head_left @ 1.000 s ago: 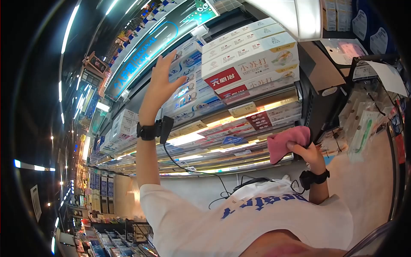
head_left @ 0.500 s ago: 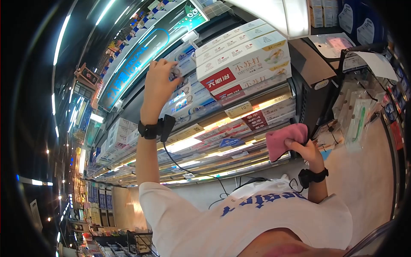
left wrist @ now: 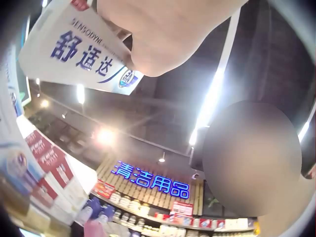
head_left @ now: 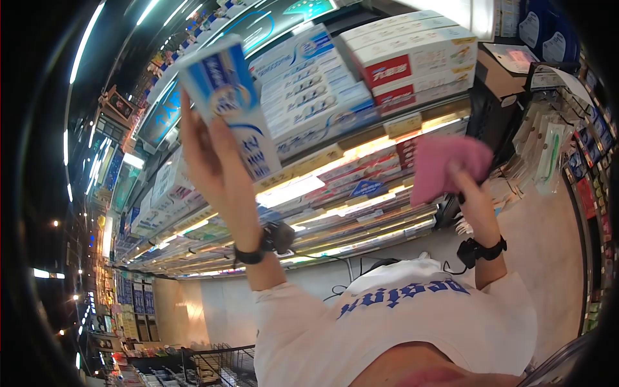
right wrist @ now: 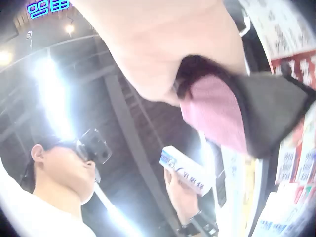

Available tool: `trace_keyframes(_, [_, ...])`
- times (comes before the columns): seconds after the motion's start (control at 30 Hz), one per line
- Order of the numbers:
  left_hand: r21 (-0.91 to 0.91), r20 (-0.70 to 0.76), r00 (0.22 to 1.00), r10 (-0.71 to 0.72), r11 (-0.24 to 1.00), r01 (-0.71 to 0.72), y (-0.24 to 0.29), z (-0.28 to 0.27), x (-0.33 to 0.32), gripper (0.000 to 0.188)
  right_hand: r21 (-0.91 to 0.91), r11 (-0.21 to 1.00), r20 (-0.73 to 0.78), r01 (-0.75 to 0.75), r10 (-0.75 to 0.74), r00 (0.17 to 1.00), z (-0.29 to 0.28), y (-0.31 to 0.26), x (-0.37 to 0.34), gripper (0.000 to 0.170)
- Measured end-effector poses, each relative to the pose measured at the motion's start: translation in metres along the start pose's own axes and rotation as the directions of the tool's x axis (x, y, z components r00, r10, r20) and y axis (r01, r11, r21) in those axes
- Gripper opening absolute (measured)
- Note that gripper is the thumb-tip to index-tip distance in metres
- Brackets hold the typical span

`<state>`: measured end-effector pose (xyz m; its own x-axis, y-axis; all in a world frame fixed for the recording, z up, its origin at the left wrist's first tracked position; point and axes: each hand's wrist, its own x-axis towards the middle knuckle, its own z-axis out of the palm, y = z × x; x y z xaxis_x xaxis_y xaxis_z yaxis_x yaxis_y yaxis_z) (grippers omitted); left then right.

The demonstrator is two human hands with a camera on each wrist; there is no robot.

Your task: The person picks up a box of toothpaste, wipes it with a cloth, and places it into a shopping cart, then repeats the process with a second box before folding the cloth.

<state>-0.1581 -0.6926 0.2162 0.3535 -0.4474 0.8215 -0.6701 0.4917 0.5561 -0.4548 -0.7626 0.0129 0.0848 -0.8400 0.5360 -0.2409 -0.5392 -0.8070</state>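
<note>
In the head view the left hand [head_left: 222, 161] grips a blue and white toothpaste box [head_left: 225, 97] and holds it up in front of the shelf. The left wrist view shows the same box [left wrist: 79, 52] close up, fingers round its end. A pink cloth [head_left: 442, 164] with a dark edge is pinched in the right hand [head_left: 474, 193], in front of the lower shelf. Seen from the right wrist, the cloth [right wrist: 217, 111] hangs from the hand [right wrist: 168, 49]. Blue and white boxes [head_left: 309, 90] are stacked behind and to the right of the held box.
White and red boxes [head_left: 419, 58] stand to the right of the blue stacks. Lit shelf edges [head_left: 348, 200] run below. Hanging packs [head_left: 548, 155] are on the right, and a black wire basket [head_left: 219, 358] stands at the lower left.
The left hand, empty a second ago, reached to the blue stack and now holds a box, closer and farther left. The right hand has moved up and slightly right with the cloth.
</note>
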Motion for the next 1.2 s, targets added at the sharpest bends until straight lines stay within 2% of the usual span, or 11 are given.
trace_keyframes(0.07, [-0.087, 0.03, 0.999, -0.028, 0.996, 0.031, -0.003, -0.013, -0.034, 0.05, 0.01, 0.986, -0.264, 0.167, -0.158, 0.952, 0.021, -0.021, -0.002, 0.045])
trace_keyframes(0.23, [-0.151, 0.263, 0.96, -0.095, 0.979, 0.138, -0.02, -0.059, -0.097, 0.051, 0.565, 0.763, -0.571, 0.314, 0.087, 0.817, 0.098, -0.053, -0.007, 0.051])
trace_keyframes(0.27, [-0.163, 0.279, 0.956, -0.091, 0.977, 0.14, -0.024, -0.066, -0.107, 0.051, 0.547, 0.83, -0.202, 0.107, 0.007, 0.979, 0.12, -0.062, -0.024, 0.051])
trace_keyframes(0.33, [-0.227, 0.217, 0.97, -0.107, 0.961, 0.156, -0.027, -0.079, -0.119, 0.054, 0.412, 0.895, 0.156, 0.174, -0.257, 0.954, 0.155, -0.144, -0.029, 0.054])
trace_keyframes(0.47, [-0.341, -0.04, 0.981, -0.192, 0.925, 0.167, -0.034, -0.117, -0.132, 0.057, 0.374, 0.797, 0.132, 0.474, -0.552, 0.823, 0.215, -0.208, -0.059, 0.061])
trace_keyframes(0.7, [-0.329, -0.205, 0.944, -0.257, 0.927, 0.181, -0.045, -0.154, -0.147, 0.072, 0.626, 0.688, 0.548, -0.367, -0.053, 0.835, 0.242, -0.199, -0.11, 0.05])
trace_keyframes(0.77, [-0.221, -0.214, 0.968, -0.132, 0.972, 0.083, -0.055, -0.15, -0.16, 0.089, 0.618, 0.649, 0.574, -0.445, 0.014, 0.818, 0.24, -0.199, -0.114, 0.048])
trace_keyframes(0.8, [0.143, -0.213, 0.977, 0.014, 0.99, 0.017, -0.061, -0.152, -0.161, 0.105, 0.638, 0.612, 0.577, -0.467, 0.022, 0.816, 0.24, -0.195, -0.116, 0.049])
trace_keyframes(0.97, [0.336, -0.195, 0.981, 0.015, 0.94, 0.052, -0.035, -0.138, -0.177, 0.092, 0.64, 0.422, 0.666, -0.643, 0.113, 0.737, 0.219, -0.162, -0.11, 0.054])
trace_keyframes(1.07, [0.287, -0.108, 0.991, 0.077, 0.957, -0.043, -0.033, -0.111, -0.194, 0.082, 0.753, 0.224, 0.626, -0.619, 0.048, 0.778, 0.166, -0.182, -0.081, 0.054])
trace_keyframes(1.2, [0.393, 0.108, 0.978, 0.176, 0.897, -0.205, -0.004, -0.067, -0.211, 0.073, 0.801, 0.49, 0.472, -0.345, -0.161, 0.867, 0.109, -0.151, -0.055, 0.056])
